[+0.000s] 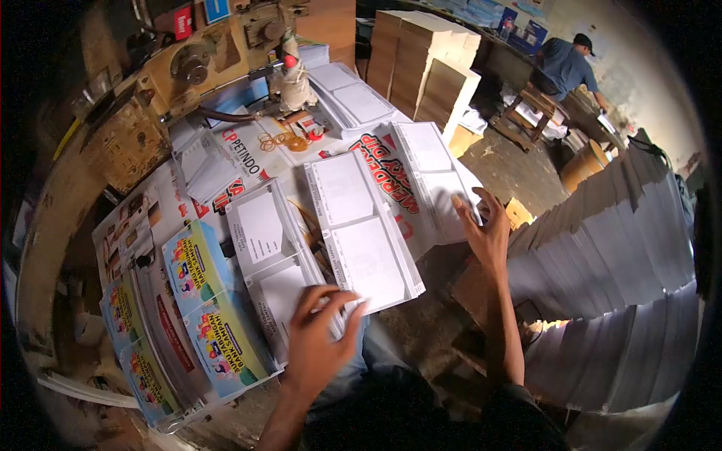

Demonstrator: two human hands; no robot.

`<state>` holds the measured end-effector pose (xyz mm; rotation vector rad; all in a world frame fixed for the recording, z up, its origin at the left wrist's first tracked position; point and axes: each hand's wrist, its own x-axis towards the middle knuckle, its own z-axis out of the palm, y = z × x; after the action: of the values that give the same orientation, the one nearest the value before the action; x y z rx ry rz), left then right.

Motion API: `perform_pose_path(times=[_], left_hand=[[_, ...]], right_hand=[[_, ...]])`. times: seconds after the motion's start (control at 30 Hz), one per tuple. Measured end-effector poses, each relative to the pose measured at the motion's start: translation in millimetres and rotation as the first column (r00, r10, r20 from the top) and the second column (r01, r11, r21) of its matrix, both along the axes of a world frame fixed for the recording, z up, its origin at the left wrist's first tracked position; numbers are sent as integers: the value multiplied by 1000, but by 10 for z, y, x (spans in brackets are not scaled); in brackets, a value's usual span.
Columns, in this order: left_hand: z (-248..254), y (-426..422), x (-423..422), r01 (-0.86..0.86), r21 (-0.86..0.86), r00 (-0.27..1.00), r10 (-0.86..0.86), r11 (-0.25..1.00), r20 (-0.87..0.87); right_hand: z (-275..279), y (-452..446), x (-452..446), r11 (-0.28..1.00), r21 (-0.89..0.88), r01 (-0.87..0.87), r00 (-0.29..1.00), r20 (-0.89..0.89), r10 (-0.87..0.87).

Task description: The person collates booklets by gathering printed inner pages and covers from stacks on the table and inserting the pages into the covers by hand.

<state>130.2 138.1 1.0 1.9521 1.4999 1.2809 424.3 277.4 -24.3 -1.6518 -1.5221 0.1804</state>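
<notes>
My left hand [323, 331] is over the near end of a white printed stack [263, 233], its fingers bent and partly apart, with small white tips on them. To its right lies a wider white printed stack [350, 188]. My right hand [485, 229] is at the near right edge of another white stack [425, 146], thumb and fingers curved apart; whether it pinches a sheet's edge cannot be made out. Stacks with yellow and blue covers [214, 342] lie on the left, beside a stack with a red strip [177, 331].
A machine [195, 64] stands at the back left, near a wrapped upright post [293, 86] and rubber bands [282, 140]. Tall paper piles [602, 248] rise on the right. Brown blocks [414, 60] stand behind the table. A person [564, 68] bends over at the far right.
</notes>
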Motion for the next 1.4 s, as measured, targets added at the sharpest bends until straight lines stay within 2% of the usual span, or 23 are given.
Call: perform_pose_path(times=[0.03,0.07,0.17,0.23,0.27,0.3,0.33,0.37,0.4,0.43,0.47,0.5,0.53,0.57,0.63,0.67,0.8,1.03,1.1,1.17,1.23,1.3,1.4], left_hand=[[-114,140,129,144,-40,989,-144,989,18],[-198,235,279,180,-105,983,-176,978,47],[-224,403,524,171,-126,978,-184,977,-97],[-319,456,511,181,-173,973,-202,968,-114],[-322,496,480,209,-219,969,-233,953,-88],[-329,515,461,237,-264,963,-261,935,-62],[-346,514,454,240,-272,961,-267,932,-67],[-370,510,445,249,-237,963,-265,939,-39],[-395,501,435,255,-200,965,-262,946,-10],[-411,486,429,258,-160,966,-258,953,20],[-386,434,442,254,-160,967,-255,954,17],[-332,346,472,169,-211,982,-146,963,117],[-306,290,494,87,-271,978,-30,959,208],[-332,276,510,82,-274,979,-26,958,202],[-397,263,530,9,-140,912,49,990,407],[-338,240,510,2,-140,911,56,990,409],[-174,161,379,43,-261,880,87,964,467],[-232,146,332,197,-231,780,-10,953,626],[-145,111,259,209,-278,811,-7,937,586],[-54,55,133,145,-86,949,-114,986,293],[-4,-102,-76,-15,-108,998,22,994,63],[147,-214,-311,-65,-235,981,19,970,-193],[-50,-311,-480,-50,-290,971,-21,956,-239]], right_hand=[[-103,40,134,1000,-1,9,1000,-4,-9],[-215,66,250,999,-35,42,998,38,-40],[-370,51,460,997,-4,81,988,134,-80],[-367,-15,551,998,-33,51,997,-59,-53],[-359,7,597,993,117,21,996,78,-31],[-361,-45,625,994,109,31,997,71,-38],[-317,-114,674,999,1,54,996,-75,-54],[-152,-181,638,993,-106,56,973,-217,-78],[-4,-230,611,963,-266,50,963,-241,-116],[-39,-248,612,963,-267,45,963,-244,-113],[-84,-287,621,978,-200,-63,933,-359,-14],[-115,-326,614,979,-122,-161,881,-465,88],[-89,-373,609,953,-194,-231,866,-487,111],[-59,-413,559,952,-195,-236,863,-492,113],[-21,-470,423,982,-105,-155,842,-533,76],[-57,-499,384,988,-55,-146,794,-602,84],[322,-656,-79,984,-42,-172,810,-575,117],[-61,-779,-744,870,-152,-469,702,-662,263],[-398,-716,-777,847,-36,-531,647,-662,378],[-333,-694,-757,826,-145,-544,668,-671,322],[-46,-722,-833,846,-336,-414,676,-736,39],[-169,-706,-810,848,-345,-402,621,-783,-24],[29,-761,-918,816,-420,-398,710,-704,-16]])
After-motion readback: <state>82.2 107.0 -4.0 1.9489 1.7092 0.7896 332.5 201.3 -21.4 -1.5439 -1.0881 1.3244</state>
